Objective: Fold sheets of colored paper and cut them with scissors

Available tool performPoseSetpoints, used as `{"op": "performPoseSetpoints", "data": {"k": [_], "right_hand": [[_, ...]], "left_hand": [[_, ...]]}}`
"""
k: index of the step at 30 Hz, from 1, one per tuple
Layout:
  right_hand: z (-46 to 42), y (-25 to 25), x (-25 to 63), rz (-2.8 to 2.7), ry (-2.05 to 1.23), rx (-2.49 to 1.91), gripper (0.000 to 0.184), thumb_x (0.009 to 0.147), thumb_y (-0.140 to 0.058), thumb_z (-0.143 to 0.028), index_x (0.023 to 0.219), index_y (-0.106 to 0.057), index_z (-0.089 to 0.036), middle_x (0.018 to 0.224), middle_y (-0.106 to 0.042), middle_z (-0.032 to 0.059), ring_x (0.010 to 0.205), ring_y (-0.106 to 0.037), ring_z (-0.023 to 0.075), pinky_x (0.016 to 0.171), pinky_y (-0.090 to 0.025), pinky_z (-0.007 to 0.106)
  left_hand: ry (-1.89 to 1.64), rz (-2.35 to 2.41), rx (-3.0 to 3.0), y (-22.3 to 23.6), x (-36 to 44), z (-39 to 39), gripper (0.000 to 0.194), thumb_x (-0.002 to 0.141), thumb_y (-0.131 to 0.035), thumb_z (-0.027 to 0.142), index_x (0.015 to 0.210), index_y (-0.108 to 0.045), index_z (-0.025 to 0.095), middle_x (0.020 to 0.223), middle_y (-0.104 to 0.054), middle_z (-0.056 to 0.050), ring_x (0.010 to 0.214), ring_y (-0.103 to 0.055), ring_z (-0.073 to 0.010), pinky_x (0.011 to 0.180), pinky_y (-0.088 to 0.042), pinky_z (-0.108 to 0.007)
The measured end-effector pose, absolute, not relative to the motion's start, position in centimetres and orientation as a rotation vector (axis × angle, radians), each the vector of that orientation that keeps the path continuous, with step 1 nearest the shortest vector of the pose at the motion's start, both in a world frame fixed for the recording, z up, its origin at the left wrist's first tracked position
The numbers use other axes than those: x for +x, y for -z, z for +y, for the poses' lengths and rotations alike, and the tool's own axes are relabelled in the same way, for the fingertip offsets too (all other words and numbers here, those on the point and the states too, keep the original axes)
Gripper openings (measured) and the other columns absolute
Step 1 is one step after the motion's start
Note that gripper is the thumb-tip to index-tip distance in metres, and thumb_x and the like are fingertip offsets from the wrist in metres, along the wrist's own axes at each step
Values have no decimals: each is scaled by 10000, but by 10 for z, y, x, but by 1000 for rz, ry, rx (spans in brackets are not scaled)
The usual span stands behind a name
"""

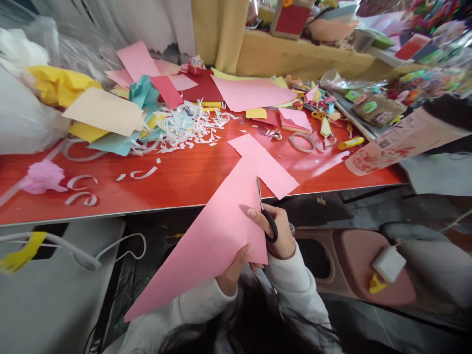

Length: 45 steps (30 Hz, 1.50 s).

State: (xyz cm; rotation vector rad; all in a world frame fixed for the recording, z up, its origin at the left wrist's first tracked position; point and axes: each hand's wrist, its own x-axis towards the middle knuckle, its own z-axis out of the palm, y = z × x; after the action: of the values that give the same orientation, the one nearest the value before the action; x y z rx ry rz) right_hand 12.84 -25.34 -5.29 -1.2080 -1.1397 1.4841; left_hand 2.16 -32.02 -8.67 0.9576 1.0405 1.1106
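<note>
A large sheet of pink paper (210,236) slants across the front of the table, its far end over the edge. My left hand (236,265) pinches its near right edge, thumb on top and the other fingers mostly hidden beneath. In my right hand (278,228) is a pair of scissors (271,223) with black handles. Their blades lie along the sheet's right edge, partly hidden by the paper, so I cannot tell how far apart they are. A rectangular strip of pink paper (278,172) lies flat on the table just beyond the blades.
White paper shreds (184,125) and coloured sheets (106,110) pile up at the back left of the red table (177,179). At the right lie a tape ring (302,142), a yellow glue stick (350,143) and a tilted pink cup (401,137). A pink stool (372,265) stands below.
</note>
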Motion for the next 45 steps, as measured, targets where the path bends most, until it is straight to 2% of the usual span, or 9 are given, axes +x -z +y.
{"op": "performPoseSetpoints", "data": {"k": [7,13,19,28,45], "right_hand": [[-253,50,129,-1131,-1497,-1197,244,655,-712,-370,669,-628,-142,548,-497,-20,508,-436,91,427,-314,200],[-252,51,128,-1101,-1506,-1166,237,656,-713,-365,721,-654,-144,570,-531,-15,510,-434,90,430,-315,198],[-250,50,128,-1136,-1486,-1169,240,653,-714,-364,663,-623,-142,555,-502,-20,524,-405,88,447,-305,202],[-248,48,130,-1158,-1441,-1235,290,626,-725,-391,587,-569,-150,528,-468,-31,512,-398,89,450,-303,213],[-237,40,127,-1222,-1480,-1163,245,643,-718,-379,712,-669,-149,564,-555,-16,507,-459,101,461,-357,225]], "left_hand": [[-1074,1051,972,86,21,-321,383,836,-477,410,546,-616,201,534,-616,-21,557,-563,-165,693,-476,-332],[-1100,1030,931,88,23,-321,376,825,-491,419,541,-621,210,522,-598,-20,540,-541,-158,632,-462,-320],[-1094,1003,880,98,25,-324,371,821,-494,438,576,-640,201,547,-608,-29,524,-536,-155,587,-440,-323],[-1132,1045,937,92,26,-323,373,825,-494,413,531,-614,216,527,-598,-19,521,-536,-160,617,-448,-334],[-1105,1077,940,89,23,-323,376,836,-476,398,542,-622,213,540,-606,-16,548,-538,-160,667,-457,-326]]}}
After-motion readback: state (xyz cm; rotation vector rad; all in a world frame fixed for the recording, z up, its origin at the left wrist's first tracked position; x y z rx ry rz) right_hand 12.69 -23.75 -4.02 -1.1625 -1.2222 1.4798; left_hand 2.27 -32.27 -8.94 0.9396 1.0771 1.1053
